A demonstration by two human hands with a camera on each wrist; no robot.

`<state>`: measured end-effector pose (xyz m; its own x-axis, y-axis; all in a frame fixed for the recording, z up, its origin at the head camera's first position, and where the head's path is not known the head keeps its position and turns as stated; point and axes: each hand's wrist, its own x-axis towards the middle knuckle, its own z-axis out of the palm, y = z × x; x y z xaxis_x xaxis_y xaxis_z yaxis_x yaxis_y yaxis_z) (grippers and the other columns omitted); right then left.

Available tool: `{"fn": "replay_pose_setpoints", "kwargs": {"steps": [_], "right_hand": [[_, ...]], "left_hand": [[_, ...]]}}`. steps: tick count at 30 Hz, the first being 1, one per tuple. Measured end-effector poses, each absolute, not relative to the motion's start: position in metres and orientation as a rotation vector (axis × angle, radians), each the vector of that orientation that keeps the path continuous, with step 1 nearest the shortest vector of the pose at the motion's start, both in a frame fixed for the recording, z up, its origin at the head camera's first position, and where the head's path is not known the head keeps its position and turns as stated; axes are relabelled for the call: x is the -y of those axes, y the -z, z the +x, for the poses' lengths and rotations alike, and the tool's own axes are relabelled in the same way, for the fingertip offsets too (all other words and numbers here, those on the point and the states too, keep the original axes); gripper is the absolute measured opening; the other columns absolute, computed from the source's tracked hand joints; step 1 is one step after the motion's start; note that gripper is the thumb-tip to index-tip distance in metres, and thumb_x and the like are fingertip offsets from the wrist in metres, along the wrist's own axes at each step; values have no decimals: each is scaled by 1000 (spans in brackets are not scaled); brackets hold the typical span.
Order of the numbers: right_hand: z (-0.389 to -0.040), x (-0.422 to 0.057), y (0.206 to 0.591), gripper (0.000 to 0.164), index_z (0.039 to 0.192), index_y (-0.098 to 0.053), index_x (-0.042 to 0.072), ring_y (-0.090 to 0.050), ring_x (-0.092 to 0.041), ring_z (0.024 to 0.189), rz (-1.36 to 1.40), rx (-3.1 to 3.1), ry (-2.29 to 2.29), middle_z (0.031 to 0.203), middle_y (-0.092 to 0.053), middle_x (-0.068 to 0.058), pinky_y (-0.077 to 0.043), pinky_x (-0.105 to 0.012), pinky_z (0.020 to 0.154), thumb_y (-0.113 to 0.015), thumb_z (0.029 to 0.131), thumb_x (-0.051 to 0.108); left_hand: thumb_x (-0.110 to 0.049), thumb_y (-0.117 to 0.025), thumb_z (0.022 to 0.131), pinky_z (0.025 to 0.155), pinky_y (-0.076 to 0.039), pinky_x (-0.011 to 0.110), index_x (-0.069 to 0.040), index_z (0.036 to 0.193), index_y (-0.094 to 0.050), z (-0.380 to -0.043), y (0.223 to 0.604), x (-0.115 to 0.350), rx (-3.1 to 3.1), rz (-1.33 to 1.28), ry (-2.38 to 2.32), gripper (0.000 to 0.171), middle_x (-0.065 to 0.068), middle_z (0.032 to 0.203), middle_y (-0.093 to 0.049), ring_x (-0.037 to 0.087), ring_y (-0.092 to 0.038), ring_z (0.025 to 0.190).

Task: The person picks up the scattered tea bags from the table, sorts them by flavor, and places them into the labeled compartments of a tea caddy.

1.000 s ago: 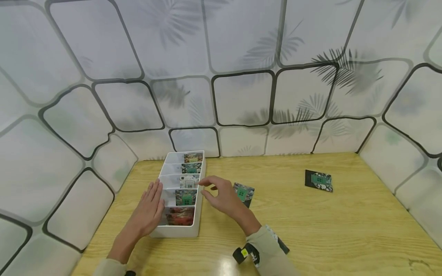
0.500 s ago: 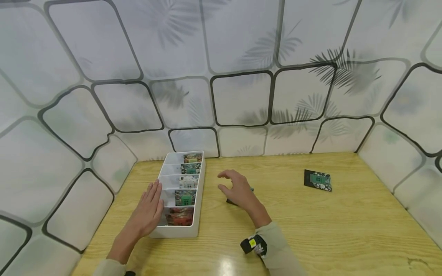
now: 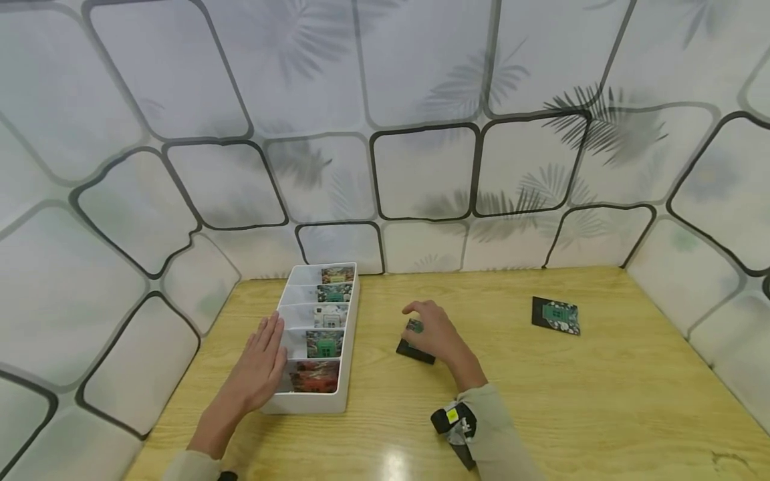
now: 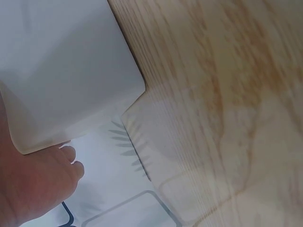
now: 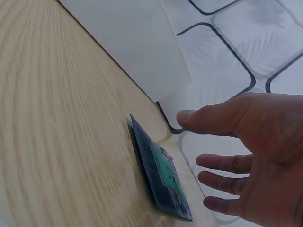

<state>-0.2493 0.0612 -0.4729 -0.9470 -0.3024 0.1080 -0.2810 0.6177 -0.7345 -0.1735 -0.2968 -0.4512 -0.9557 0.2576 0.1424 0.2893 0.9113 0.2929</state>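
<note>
A long white divided box (image 3: pixel 307 403) stands at the left, with upright printed packets in its compartments. My left hand (image 3: pixel 255 364) rests along its left side with straight fingers. In the left wrist view, that hand (image 4: pixel 40 187) lies against the white box wall (image 4: pixel 71 71). My right hand (image 3: pixel 440 334) hovers with spread fingers above a flat black packet with a green label (image 3: pixel 415 353), partly covering it. The right wrist view shows the packet (image 5: pixel 163 175) on the table, apart from the thumb and fingers of the right hand (image 5: pixel 270 156), which hold nothing.
Another black packet with a green label (image 3: pixel 556 316) lies farther right on the wooden table (image 3: pixel 601 401). Part of a dark packet (image 3: pixel 462 455) shows beneath the right wrist. A patterned curtain (image 3: pixel 421 174) encloses the table's back and sides.
My right hand has moved rightward from the box's right edge to above the packet on the table. My left hand has stayed at the box.
</note>
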Motion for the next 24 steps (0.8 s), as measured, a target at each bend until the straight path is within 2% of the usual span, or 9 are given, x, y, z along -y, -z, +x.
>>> {"fn": "replay_pose_setpoints", "kwargs": {"steps": [7, 13, 17, 24], "right_hand": [[-250, -73, 475, 45, 134, -61, 5, -51, -45, 123, -470, -2778, 1156, 134, -53, -23, -48, -59, 96, -77, 93, 15], [-251, -72, 480, 50, 131, -65, 15, -50, -43, 121, -446, -2846, 987, 135, -53, -20, -50, -57, 91, -85, 86, 19], [-249, -69, 481, 49, 128, -68, 19, -51, -38, 111, -419, -2894, 904, 130, -53, -18, -49, -55, 85, -88, 83, 22], [-248, -70, 480, 44, 123, -70, 20, -51, -36, 105, -347, -2896, 952, 121, -53, -16, -47, -54, 84, -89, 82, 22]], "left_hand": [[-18, -37, 111, 120, -14, 65, 12, 158, -19, -175, 449, 295, 2979, -429, 424, 59, 27, 168, -13, 48, -10, 154], [-18, -38, 110, 120, -15, 66, 12, 158, -19, -175, 449, 295, 2978, -433, 439, 60, 27, 168, -13, 48, -10, 154], [-18, -38, 110, 120, -15, 66, 12, 158, -20, -173, 449, 296, 2973, -430, 431, 59, 27, 167, -14, 48, -10, 153], [-19, -39, 110, 118, -18, 66, 12, 158, -22, -173, 453, 296, 2965, -447, 424, 59, 28, 167, -16, 48, -14, 153]]}}
